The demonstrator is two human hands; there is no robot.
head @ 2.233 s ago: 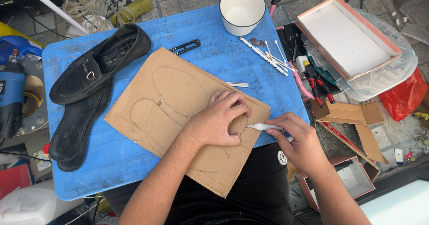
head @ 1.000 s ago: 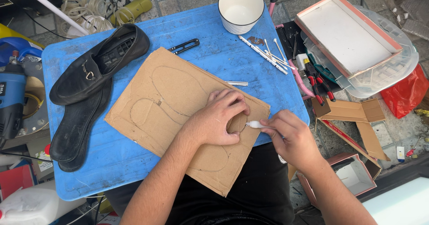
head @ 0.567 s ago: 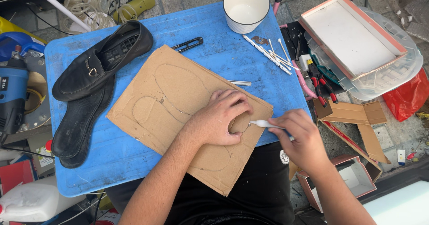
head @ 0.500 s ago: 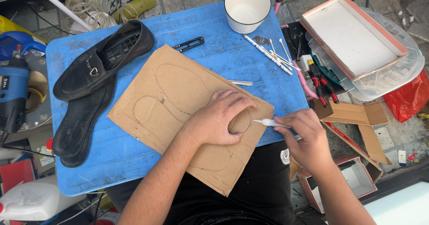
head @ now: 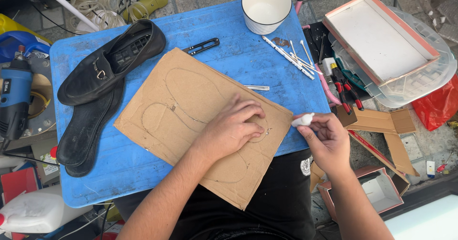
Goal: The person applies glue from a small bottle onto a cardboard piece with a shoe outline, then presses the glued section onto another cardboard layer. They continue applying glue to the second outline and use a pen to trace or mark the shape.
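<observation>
A blue desk [head: 267, 63] fills the frame's middle. Across it lies a cardboard sheet [head: 191, 106] bearing traced sole outlines, pinned flat by the left hand [head: 234, 125], fingers curled, apparently to stop it sliding. Upper left, a black loafer [head: 109, 61] rests on an insole [head: 88, 130]. At centre right the right hand [head: 327, 140] pinches a white marker [head: 303, 120] at the sheet's edge.

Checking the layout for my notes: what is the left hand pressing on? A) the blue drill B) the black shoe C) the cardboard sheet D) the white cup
C: the left hand lies flat on the cardboard sheet, fingers over a small piece.
</observation>
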